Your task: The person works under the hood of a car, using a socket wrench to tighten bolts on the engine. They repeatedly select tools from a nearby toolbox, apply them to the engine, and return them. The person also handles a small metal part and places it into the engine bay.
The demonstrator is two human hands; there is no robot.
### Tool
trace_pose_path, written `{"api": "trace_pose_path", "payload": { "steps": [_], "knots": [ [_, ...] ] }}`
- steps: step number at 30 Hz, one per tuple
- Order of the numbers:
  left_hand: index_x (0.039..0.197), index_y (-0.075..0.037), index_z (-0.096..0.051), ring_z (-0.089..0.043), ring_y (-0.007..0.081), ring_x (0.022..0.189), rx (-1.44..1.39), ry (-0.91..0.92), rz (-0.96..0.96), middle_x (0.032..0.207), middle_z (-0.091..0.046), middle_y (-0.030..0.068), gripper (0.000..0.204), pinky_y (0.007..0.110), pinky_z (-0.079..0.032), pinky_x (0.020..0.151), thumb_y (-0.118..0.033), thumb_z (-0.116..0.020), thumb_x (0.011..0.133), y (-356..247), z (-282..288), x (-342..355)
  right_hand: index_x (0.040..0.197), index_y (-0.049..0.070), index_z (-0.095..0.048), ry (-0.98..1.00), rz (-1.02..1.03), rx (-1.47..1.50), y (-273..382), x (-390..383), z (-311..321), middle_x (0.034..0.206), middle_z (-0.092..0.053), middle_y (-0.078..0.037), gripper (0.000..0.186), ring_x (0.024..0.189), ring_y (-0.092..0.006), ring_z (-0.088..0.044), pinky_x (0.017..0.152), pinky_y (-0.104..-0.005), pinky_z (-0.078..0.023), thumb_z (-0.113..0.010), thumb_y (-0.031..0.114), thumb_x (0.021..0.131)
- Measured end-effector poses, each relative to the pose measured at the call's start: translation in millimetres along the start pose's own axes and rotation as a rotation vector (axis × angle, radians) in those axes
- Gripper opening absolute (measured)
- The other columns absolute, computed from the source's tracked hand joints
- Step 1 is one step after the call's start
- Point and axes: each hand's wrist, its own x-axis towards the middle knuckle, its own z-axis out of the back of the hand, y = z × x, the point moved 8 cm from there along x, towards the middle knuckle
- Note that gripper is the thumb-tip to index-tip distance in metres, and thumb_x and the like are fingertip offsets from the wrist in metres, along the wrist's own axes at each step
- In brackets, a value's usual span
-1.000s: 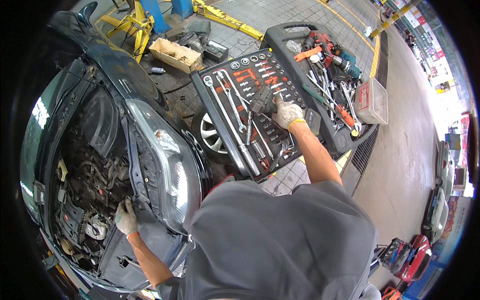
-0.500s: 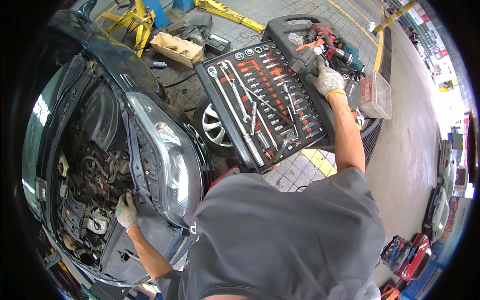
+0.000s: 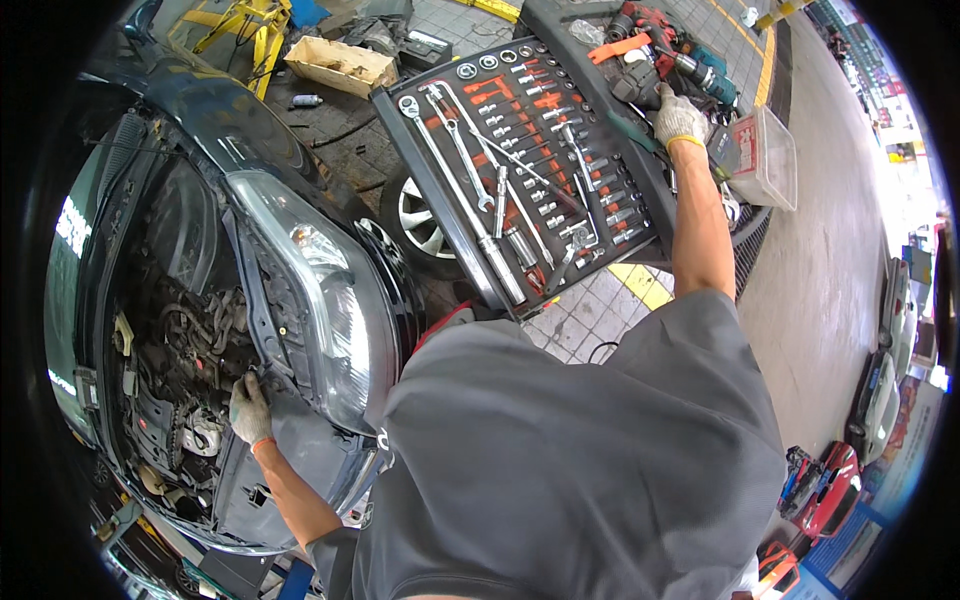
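Note:
My left hand, in a whitish work glove, is inside the open engine bay of a dark car. Its fingers are pinched together beside the front crossmember, and a small dark thing at their tips is too small to name. At the far right of the tool cart, my gloved right hand is closed at a dark grey power tool, which lies among other tools. Part of the grip is hidden under the hand. Close by are an orange-handled tool and a teal drill.
An open drawer holds sockets, ratchets and wrenches. A clear plastic box sits on the cart's right edge. The car's headlight and a wheel stand between engine bay and cart. A wooden box lies behind.
My right hand has shifted right with the dark grey tool, uncovering a green handle beside the drawer. My left hand stays in nearly the same place. The whole view has tilted slightly.

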Motion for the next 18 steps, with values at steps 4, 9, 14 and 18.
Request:
{"api": "trace_pose_path", "payload": {
  "steps": [4, 9, 14, 18],
  "knots": [
    [0.134, -0.005, -0.078, -0.074, 0.0476, 0.118, -0.011, 0.051, 0.059, 0.128, -0.079, 0.025, 0.066, 0.054, -0.057, 0.098, -0.062, -0.051, 0.115, -6, -2, 4, 0.167, 0.021, -0.054, 0.017, -0.035, -0.018, -3, 0, 2, 0.151, -0.069, -0.025, 0.08, 0.137, -0.046, -0.069, 0.114, -0.0572, -0.056, -0.084, 0.044, 0.096],
    [0.134, -0.006, -0.078, -0.074, 0.0475, 0.118, 0.003, 0.008, 0.042, 0.128, -0.079, 0.0243, 0.064, 0.054, -0.057, 0.097, -0.061, -0.051, 0.115, -2, -1, 2, 0.16, 0.019, -0.06, -0.316, 0.087, -0.002, 38, -48, 35, 0.151, -0.067, -0.021, 0.069, 0.136, -0.0451, -0.068, 0.114, -0.0567, -0.055, -0.082, 0.036, 0.097],
    [0.133, -0.005, -0.079, -0.074, 0.0479, 0.117, -0.002, 0.028, 0.052, 0.127, -0.079, 0.0249, 0.065, 0.055, -0.057, 0.097, -0.062, -0.051, 0.115, 5, -8, 5, 0.142, 0.014, -0.072, -0.35, 0.289, 0.39, 71, -94, 8, 0.134, -0.076, -0.022, 0.043, 0.119, -0.0417, -0.076, 0.107, -0.052, -0.059, -0.075, 0.028, 0.101],
    [0.134, -0.005, -0.079, -0.074, 0.0476, 0.117, -0.009, 0.016, 0.038, 0.128, -0.079, 0.0245, 0.067, 0.054, -0.058, 0.098, -0.064, -0.051, 0.115, 5, -9, 4, 0.134, 0.014, -0.077, -0.026, 0.297, 0.431, 81, -119, -40, 0.12, -0.081, -0.024, 0.037, 0.117, -0.0437, -0.076, 0.103, -0.0538, -0.059, -0.072, 0.034, 0.105]
  ]
}}
